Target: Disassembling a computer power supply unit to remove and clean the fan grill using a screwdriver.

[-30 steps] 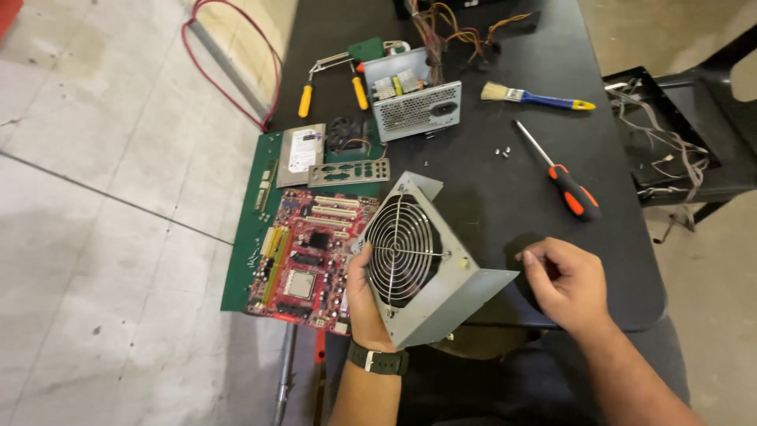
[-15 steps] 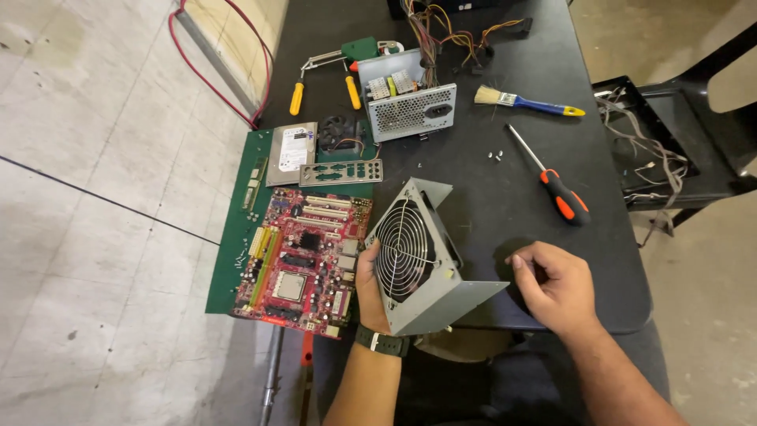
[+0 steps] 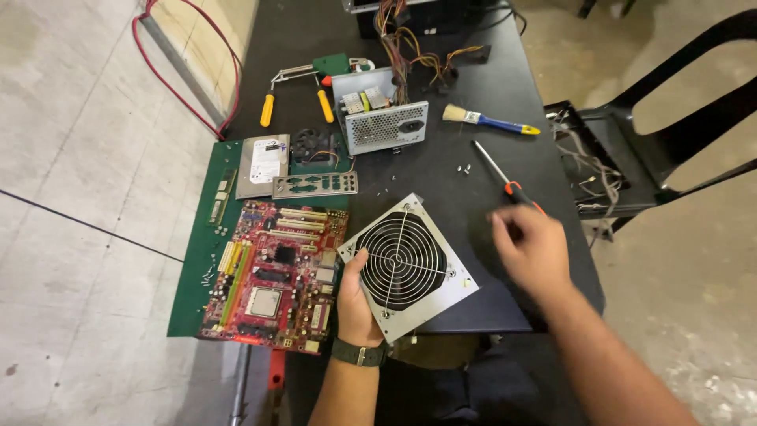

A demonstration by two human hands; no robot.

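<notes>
Left hand (image 3: 356, 304) clamps grey metal power-supply box with round fan grille (image 3: 407, 265) at 9 o'clock edge; rigid, probably weighty, sharp-edged; hold casing, not grille. Right hand (image 3: 532, 246) apart, fingers loose, over orange-handled screwdriver (image 3: 507, 183) at 2 o'clock on black tabletop (image 3: 441, 177).

Light is even and soft, moderately bright, seemingly from overhead; you get no hard shadows. The black table (image 3: 441, 181) soaks up light and reads flat, with a faint sheen only beyond the power supply cover (image 3: 406, 264). That cover's grey metal shows mild glare on its face. Your right hand (image 3: 532, 248), just right of the cover, is smeared by motion blur; your left hand (image 3: 355, 304) at its near edge stays sharp. Wide-angle stretch bends the floor lines left of the cover.
</notes>
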